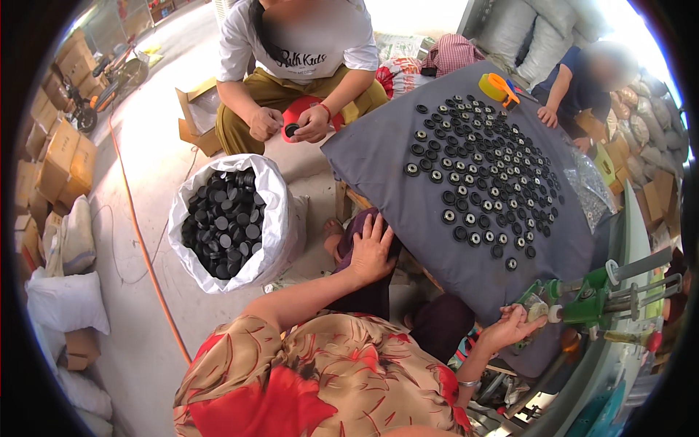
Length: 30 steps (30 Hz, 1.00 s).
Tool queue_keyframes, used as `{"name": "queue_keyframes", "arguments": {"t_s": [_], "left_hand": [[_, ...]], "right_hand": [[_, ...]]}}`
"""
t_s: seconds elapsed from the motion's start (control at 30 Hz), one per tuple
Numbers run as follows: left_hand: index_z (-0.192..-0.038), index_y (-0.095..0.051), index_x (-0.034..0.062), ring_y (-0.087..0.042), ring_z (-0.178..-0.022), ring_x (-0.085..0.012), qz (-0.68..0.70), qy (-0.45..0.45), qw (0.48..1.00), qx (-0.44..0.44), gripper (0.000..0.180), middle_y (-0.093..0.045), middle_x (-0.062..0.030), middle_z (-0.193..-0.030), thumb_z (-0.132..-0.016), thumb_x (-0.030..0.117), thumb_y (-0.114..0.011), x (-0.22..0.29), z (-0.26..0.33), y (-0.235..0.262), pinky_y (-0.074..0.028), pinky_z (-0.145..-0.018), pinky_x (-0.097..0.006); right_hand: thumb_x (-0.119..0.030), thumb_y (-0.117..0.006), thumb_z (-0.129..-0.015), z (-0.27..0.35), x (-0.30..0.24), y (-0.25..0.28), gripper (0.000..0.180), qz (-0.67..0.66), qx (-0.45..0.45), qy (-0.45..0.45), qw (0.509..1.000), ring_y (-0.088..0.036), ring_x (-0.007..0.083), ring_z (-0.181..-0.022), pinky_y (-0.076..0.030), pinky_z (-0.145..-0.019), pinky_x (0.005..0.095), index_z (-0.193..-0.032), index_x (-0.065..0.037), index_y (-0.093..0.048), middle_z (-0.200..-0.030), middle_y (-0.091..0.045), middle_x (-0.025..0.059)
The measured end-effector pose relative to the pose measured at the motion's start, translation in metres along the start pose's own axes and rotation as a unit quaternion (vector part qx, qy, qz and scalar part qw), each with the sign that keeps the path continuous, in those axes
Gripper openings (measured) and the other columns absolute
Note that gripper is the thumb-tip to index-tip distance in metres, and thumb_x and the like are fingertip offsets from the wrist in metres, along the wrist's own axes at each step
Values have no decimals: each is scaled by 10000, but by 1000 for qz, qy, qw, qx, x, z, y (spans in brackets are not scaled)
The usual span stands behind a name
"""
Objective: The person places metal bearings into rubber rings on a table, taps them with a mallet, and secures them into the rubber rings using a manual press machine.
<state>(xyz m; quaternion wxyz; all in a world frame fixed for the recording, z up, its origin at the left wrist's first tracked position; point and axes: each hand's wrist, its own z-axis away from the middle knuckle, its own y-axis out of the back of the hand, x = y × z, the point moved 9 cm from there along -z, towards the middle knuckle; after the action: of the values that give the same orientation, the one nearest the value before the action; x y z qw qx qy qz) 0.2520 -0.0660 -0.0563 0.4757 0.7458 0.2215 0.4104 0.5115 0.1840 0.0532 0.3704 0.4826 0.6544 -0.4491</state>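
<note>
My left hand (371, 249) lies on my dark-trousered knee, its fingers spread and nothing in it. Beside the green hand press (586, 306) at the right, my right hand (512, 328) has its fingers bent together near the press's pale round tip. Whatever those fingers hold is too small to make out. Many black round parts (473, 239), several with metal ring centres, are spread over the grey cloth-covered table (378, 167). To the left of my left hand, a white sack (280, 240) stands open, full of black round caps (226, 218).
Across from me a seated person (298, 80) handles a small black round part. A second person (571, 95) is at the table's far right, near a yellow tape roll (495, 86). Cardboard boxes (65, 164) line the left side, and an orange hose (138, 226) crosses the floor.
</note>
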Motion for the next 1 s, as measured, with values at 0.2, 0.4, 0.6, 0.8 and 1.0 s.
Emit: {"name": "queue_keyframes", "arguments": {"t_s": [0.2, 0.4, 0.6, 0.8, 1.0], "left_hand": [[-1383, -395, 75, -250, -1361, -459, 0, 0, 1000, 0, 821, -263, -254, -1483, -683, 330, -741, -1, -1, -1, -376, -913, -555], [-1374, -407, 72, -254, -1359, -456, -1, -2, 1000, 5, 808, -267, -254, -1481, -683, 326, -739, 0, -1, 1, -378, -909, -553], [-1377, -402, 70, -253, -1358, -458, 0, 2, 1000, 2, 816, -263, -253, -1482, -681, 328, -741, 1, 0, 2, -375, -922, -577], [-1379, -398, 69, -252, -1359, -456, -4, 0, 1000, -2, 831, -256, -255, -1484, -677, 337, -753, 2, -1, 2, -370, -930, -583], [-1382, -394, 69, -253, -1359, -457, 0, 2, 1000, -6, 836, -257, -256, -1483, -676, 334, -754, 1, -2, 2, -365, -934, -575]], "right_hand": [[54, -468, -852, 2, -2, -3, 781, 11, -3, 4, 1000, -473, 113, -618, -391, -581, 228, -1513, -6, -55, -747, -504, 50], [45, -488, -858, 1, 2, 0, 784, 1, -7, 9, 1000, -484, 115, -629, -399, -587, 239, -1510, 2, -54, -751, -523, 54], [30, -505, -873, 1, 3, 1, 778, -5, -11, 11, 1000, -491, 115, -635, -403, -593, 242, -1505, 12, -52, -747, -536, 55], [32, -501, -877, 0, 2, 1, 774, 0, -12, 12, 1000, -490, 114, -636, -402, -595, 240, -1507, 7, -52, -742, -535, 54], [49, -480, -854, 1, 0, -2, 797, 5, -10, 14, 1000, -460, 108, -629, -390, -589, 234, -1519, -23, -45, -744, -496, 42]]}}
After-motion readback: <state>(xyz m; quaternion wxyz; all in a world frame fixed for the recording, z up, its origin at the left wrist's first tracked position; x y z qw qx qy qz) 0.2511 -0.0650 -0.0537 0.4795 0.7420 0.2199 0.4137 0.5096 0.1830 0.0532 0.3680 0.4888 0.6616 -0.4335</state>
